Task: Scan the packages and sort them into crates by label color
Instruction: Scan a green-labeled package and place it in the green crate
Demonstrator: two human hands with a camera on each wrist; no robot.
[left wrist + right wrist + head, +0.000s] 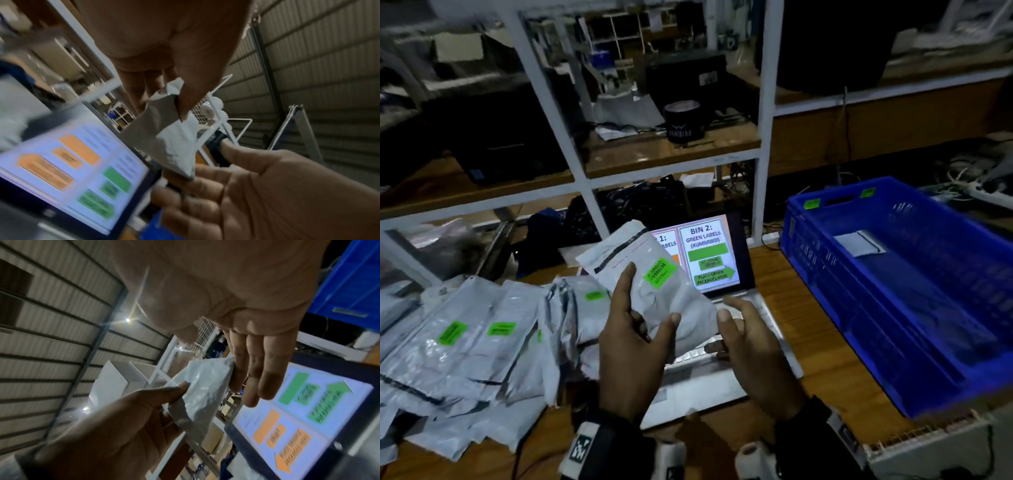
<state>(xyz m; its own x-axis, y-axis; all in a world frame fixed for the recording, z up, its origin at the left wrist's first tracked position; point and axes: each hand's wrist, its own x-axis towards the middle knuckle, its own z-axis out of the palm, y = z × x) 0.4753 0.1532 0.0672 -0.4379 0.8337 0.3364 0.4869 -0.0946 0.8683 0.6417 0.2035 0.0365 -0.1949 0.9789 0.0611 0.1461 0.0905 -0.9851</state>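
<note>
The sorting looks barely begun. The left hand (pixel 631 346) pinches a grey package (pixel 650 291) by its lower edge, thumb on top and fingers beneath, and holds it tilted above the laptop (pixel 709 349) at the middle of the bench (pixel 835 373), its green label (pixel 660 273) facing up. The right hand (pixel 751 346) hovers just beside the package, fingers spread and holding nothing; whether it touches the package I cannot tell. The screen (pixel 710 253) shows green labels going to bin 2. The blue crate (pixel 914 349) at the bench's right edge holds what looks like one package (pixel 859 242). A heap of packages (pixel 472 346), several with green labels, covers the left end, so most work remains. No scanner shows in any view.
</note>
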